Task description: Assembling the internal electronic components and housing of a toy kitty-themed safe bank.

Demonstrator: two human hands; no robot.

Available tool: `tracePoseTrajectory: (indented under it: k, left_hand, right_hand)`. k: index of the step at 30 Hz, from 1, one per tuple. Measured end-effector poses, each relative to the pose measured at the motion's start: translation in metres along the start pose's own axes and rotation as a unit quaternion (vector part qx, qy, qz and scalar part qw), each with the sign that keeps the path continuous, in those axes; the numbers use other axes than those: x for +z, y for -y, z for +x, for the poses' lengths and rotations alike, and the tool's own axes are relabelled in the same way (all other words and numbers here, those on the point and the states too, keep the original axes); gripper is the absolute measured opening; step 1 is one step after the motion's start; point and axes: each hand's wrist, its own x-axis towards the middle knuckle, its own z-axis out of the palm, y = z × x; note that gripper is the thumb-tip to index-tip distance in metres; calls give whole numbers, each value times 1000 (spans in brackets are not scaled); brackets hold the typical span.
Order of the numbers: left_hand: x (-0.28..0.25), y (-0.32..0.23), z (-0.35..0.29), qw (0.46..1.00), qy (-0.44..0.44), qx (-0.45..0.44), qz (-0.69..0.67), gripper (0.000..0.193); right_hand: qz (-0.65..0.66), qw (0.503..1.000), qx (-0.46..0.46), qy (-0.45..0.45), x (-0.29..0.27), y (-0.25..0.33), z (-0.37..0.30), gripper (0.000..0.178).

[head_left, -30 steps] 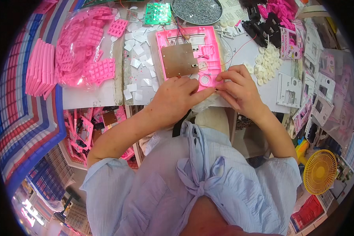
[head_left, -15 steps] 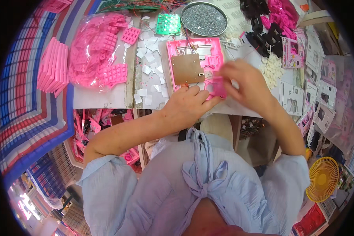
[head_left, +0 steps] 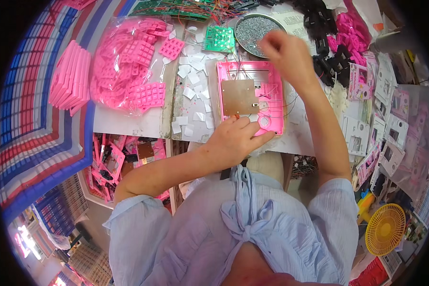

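An open pink plastic casing (head_left: 277,90), near centre, is held at its near edge by the left hand (head_left: 236,139); picking from the far, round metal tray (head_left: 235,37) seems underway, fine pinching needed; the right hand (head_left: 291,58) is curled, its grasp unclear.

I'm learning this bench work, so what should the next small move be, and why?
Probably have the right hand pinch one of the small grey pieces in the round tray: it appears over the tray's right side, and the left hand rests at the near edge of the pink casing. Blur hides whether it holds one.
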Motion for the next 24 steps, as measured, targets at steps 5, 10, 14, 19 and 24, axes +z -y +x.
tracePoseTrajectory:
  k: [5,10,14,19,24]
  left_hand:
    - [2,0,-2,1000,-16,-9,-14,47]
    - [-6,9,2,992,30,-38,-119,36]
    - [-31,46,15,981,-116,-136,-77,18]
    - [-29,88,35,958,-136,-249,-50,19]
    - [-31,87,49,947,-65,-315,5,28]
  right_hand:
    - [-95,984,-121,-89,14,5,-24,25]
    - [-132,985,-106,-22,34,21,-27,28]
    - [-150,986,-73,-8,33,20,-34,24]
    - [-159,984,-78,-35,45,15,-36,21]
    - [-41,997,-16,-67,38,17,-42,19]
